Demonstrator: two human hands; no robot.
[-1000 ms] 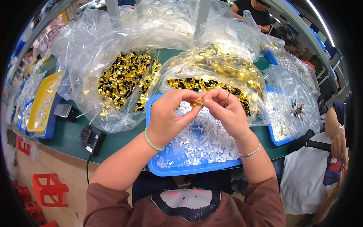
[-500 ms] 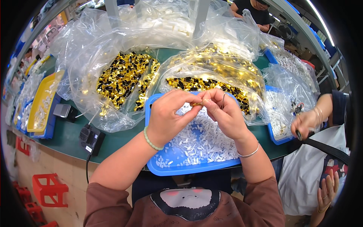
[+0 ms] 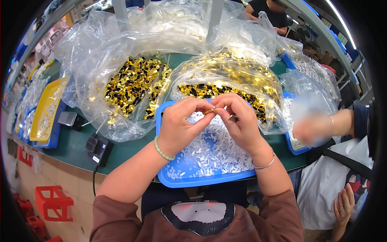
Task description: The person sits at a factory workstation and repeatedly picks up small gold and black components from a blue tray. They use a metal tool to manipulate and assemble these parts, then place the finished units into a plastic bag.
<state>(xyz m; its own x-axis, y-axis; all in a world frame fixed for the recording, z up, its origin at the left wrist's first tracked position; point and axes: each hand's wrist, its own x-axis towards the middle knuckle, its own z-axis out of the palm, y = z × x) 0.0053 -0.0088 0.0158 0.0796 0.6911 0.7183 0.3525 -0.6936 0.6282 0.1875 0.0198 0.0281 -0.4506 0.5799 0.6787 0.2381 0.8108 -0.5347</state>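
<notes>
My left hand (image 3: 179,117) pinches a small shiny gold piece (image 3: 209,111) between thumb and fingertips. My right hand (image 3: 238,123) meets it from the other side, its thumb and forefinger closed at the end of the same piece. A tiny pale spot shows where the fingertips meet, too small to name. Both hands are raised over a blue tray (image 3: 177,182). Many small flat white plastic pieces (image 3: 219,153) are spread in that tray. Just beyond my hands lie gold and black parts (image 3: 133,82) in a clear plastic bag (image 3: 94,109).
More gold parts fill a second clear bag (image 3: 242,76). A black boxy device (image 3: 96,149) with a cord and a grey box (image 3: 70,119) sit left on the green table (image 3: 68,147). A yellow tray (image 3: 50,107) stands farther left. A co-worker's hand (image 3: 314,129) reaches in at the right.
My hands stay almost in place, with the fingertips shifting slightly around the gold piece. The co-worker's hand at the right has moved left, over the blue bin there.
</notes>
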